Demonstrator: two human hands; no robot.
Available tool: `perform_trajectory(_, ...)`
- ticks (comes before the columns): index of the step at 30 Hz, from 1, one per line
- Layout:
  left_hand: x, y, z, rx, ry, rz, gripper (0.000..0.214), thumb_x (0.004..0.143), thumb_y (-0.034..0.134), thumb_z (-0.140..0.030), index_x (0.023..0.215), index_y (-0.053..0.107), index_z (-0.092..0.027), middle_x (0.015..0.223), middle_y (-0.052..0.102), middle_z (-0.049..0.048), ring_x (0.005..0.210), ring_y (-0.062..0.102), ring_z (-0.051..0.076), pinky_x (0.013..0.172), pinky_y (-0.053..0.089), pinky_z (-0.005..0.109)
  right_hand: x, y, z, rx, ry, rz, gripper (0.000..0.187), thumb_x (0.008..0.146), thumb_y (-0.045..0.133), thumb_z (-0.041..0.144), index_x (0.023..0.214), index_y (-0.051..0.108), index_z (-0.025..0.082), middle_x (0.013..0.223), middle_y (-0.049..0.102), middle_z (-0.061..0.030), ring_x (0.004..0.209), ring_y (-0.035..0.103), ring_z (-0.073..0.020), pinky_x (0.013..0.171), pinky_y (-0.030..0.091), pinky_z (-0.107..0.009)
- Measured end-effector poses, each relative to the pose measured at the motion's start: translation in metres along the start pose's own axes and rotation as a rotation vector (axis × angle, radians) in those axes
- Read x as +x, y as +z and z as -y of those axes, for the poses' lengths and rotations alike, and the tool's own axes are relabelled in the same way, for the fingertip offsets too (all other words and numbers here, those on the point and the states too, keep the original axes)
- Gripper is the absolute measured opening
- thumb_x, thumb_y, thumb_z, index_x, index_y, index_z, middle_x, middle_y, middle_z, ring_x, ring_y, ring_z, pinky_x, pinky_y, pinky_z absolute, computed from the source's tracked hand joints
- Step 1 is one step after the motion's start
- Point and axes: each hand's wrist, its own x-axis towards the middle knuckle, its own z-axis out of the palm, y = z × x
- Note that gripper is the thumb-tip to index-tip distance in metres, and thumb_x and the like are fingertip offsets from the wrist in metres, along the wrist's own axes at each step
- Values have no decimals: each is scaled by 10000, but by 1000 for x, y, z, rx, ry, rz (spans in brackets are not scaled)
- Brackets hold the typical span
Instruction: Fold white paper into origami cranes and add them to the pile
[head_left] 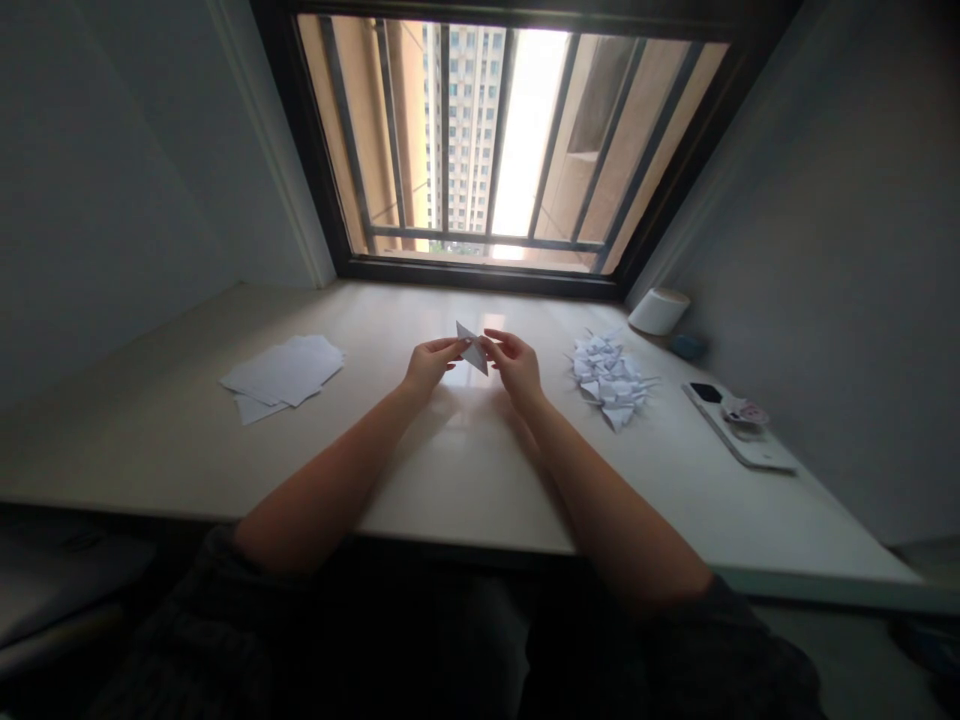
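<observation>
Between my two hands, a little above the white tabletop, is a small piece of folded white paper (474, 354) with pointed ends. My left hand (431, 364) pinches its left side between thumb and fingers. On the other side my right hand (516, 362) grips it near the middle, thumb and forefinger pressed together. To the left lies a loose stack of flat white paper sheets (286, 372). A heap of folded white paper pieces (609, 378) with sharp points sits to the right of my right hand.
Behind the white table (465, 490) is a barred window (480, 265). At the right wall stand a white cup-like object (658, 311) and a small dark round item (688, 346). Nearer, a phone-like white slab (761, 458) carries a small clear-and-pink object (744, 415).
</observation>
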Motion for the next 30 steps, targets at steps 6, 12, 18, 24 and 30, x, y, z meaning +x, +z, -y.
perform_trajectory(6, 3, -1, 4, -36, -23, -18, 397, 589, 776, -507, 833, 748, -194, 812, 687, 55, 801, 568, 165, 737, 413, 292, -2, 2, -4, -18, 65, 75, 411, 605, 712, 580, 671, 720, 174, 601, 657, -12, 568, 526, -113, 541, 389, -236)
perform_trajectory(12, 2, 0, 4, 45, 59, 19, 375, 620, 757, -510, 804, 751, -183, 746, 680, 42, 725, 546, 146, 698, 403, 281, -2, 1, -5, 21, 58, 72, 397, 564, 749, 559, 640, 715, 171, 552, 615, 3, 519, 462, -92, 512, 349, -235)
perform_trajectory(18, -1, 2, 0, 62, 185, -32, 336, 615, 772, -469, 781, 758, -176, 725, 694, 38, 736, 567, 161, 709, 417, 297, -5, 1, 2, -12, 48, 78, 404, 601, 720, 575, 641, 725, 173, 542, 605, 1, 529, 460, -98, 511, 332, -239)
perform_trajectory(24, -1, 3, -1, 39, 168, -10, 384, 601, 783, -499, 798, 759, -171, 782, 718, 53, 793, 604, 182, 740, 435, 307, -6, 0, 3, 17, 68, 81, 376, 557, 758, 536, 614, 715, 166, 516, 580, 13, 511, 441, -94, 519, 309, -252)
perform_trajectory(30, 2, 0, -1, -6, 137, -3, 478, 628, 744, -567, 924, 761, -192, 932, 730, 61, 800, 593, 162, 730, 426, 284, -6, -1, 5, 112, 91, 145, 345, 560, 773, 494, 653, 732, 164, 549, 605, 5, 516, 450, -89, 543, 317, -260)
